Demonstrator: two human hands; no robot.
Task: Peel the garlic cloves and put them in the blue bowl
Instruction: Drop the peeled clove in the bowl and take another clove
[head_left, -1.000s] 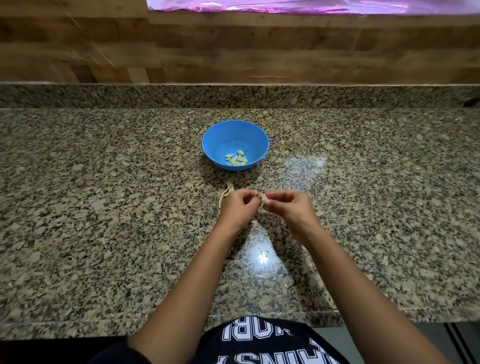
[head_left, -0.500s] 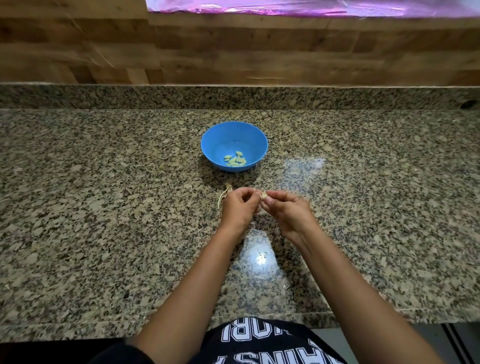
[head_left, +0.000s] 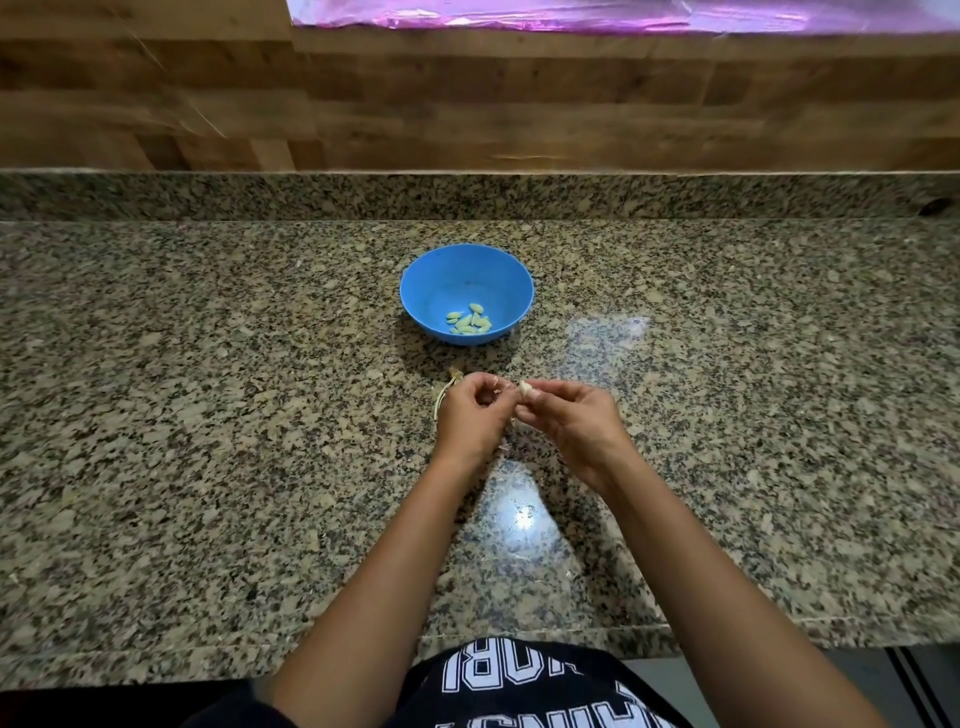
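A blue bowl (head_left: 434, 270) stands mid-counter with several peeled cloves (head_left: 469, 320) lying in it. Just in front of the bowl, my two hands meet above the granite. My right hand (head_left: 569, 421) pinches a pale garlic clove (head_left: 524, 387) at its fingertips. My left hand (head_left: 470, 415) has its fingers curled right beside the clove and pinches a bit of thin skin; what else it holds is hidden. A dry garlic stem with skin (head_left: 444, 392) lies on the counter at the left hand's outer side.
The speckled granite counter (head_left: 208, 415) runs wide to both sides, with a low granite upstand and a wooden wall behind. Small skin scraps lie under the hands. The counter's front edge is close to my body.
My hands have drawn slightly apart, and the clove now shows at the right fingertips. The bowl and stem have not moved.
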